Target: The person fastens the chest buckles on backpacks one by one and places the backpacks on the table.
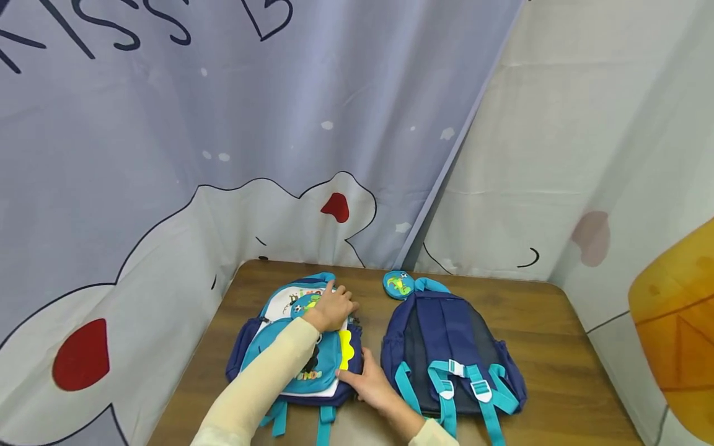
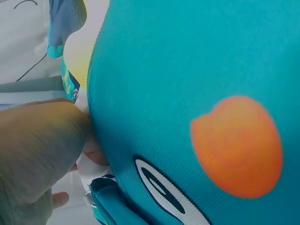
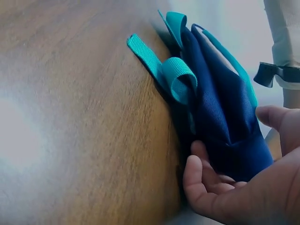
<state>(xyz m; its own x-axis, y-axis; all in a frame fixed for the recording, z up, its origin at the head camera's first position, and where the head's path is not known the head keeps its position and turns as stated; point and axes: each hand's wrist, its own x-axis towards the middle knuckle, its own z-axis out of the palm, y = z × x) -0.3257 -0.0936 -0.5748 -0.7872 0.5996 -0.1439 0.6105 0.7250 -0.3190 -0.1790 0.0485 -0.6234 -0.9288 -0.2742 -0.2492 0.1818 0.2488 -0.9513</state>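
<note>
A small teal, white and navy backpack with cartoon prints lies front up on the table, at the left in the head view. My left hand is at its upper right edge, the forearm crossing over the front pocket. In the left wrist view that hand reaches past the rim of the teal pocket; its fingertips are largely hidden. My right hand grips the bag's lower right corner. In the right wrist view its thumb lies at the teal edge, fingers curled beneath the navy side.
Close on the right, a second navy backpack lies back up, teal straps toward me and a round teal tag at its top. Both sit on a brown wooden table. Printed curtains hang behind it.
</note>
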